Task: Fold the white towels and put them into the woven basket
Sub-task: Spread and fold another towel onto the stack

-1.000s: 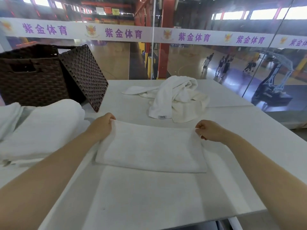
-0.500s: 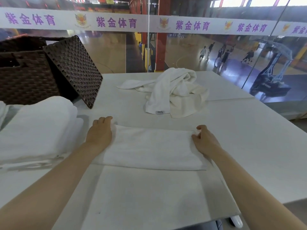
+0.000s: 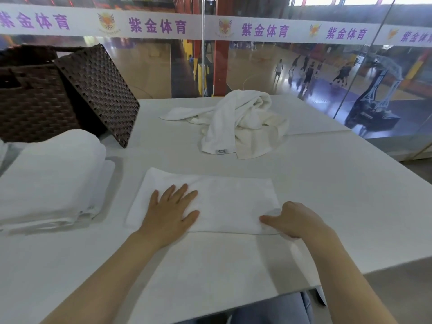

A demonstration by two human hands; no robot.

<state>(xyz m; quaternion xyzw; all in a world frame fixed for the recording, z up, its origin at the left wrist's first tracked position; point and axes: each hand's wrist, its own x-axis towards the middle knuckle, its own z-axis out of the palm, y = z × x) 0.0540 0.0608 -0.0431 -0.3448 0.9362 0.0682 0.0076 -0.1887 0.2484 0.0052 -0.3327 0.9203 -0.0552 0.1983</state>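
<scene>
- The white surface (image 3: 327, 195) carries everything, and its bare stretch nearest the person gives room to fold on.
- The woven basket (image 3: 35, 101) stands well beyond the left hand, up and to its left, its woven lid (image 3: 98, 90) leaning tilted against its side, so the top looks open, probably ready to take towels.
- A stack of folded white towels (image 3: 51, 174) lies just left of the left hand, between it and the basket, likely waiting to go in.
- A crumpled heap of white towels (image 3: 243, 122) sits well beyond both hands, not yet folded.
- The half-folded white towel (image 3: 222, 197) lies flat under both hands, directly in front of the person.
- The left hand (image 3: 171, 210) lies flat with fingers spread on the towel's left part, seemingly pinning it so it will not slide.
- The right hand (image 3: 292, 220) curls round the towel's near right corner, thumb on top, apparently ready to carry that end over toward the left hand.
</scene>
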